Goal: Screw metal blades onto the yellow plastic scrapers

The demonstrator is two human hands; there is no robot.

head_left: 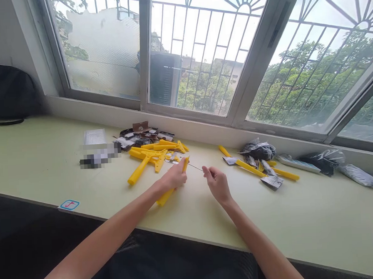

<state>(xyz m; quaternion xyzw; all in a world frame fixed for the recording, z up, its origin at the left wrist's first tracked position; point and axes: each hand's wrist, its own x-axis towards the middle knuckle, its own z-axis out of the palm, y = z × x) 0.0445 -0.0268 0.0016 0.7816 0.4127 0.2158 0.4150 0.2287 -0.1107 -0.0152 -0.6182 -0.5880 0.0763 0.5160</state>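
Observation:
My left hand (176,176) is closed around a yellow plastic handled tool (166,198), which slants over the table near its front edge. To the right, my right hand (218,184) pinches the end of a thin metal rod (195,167). The rod reaches left to the upper end of the yellow tool; whether it touches is too small to tell. Just behind my left hand lie more yellow plastic handles with triangular heads (141,170), piled together. Small pieces among them are hard to make out.
Black-and-white packets and brown card (140,133) are heaped behind the yellow pile. At right lie yellow handles with labels (252,168), bagged black items (258,150) and a pale flat box (298,164). A black bag (10,92) stands far left. Windows line the back.

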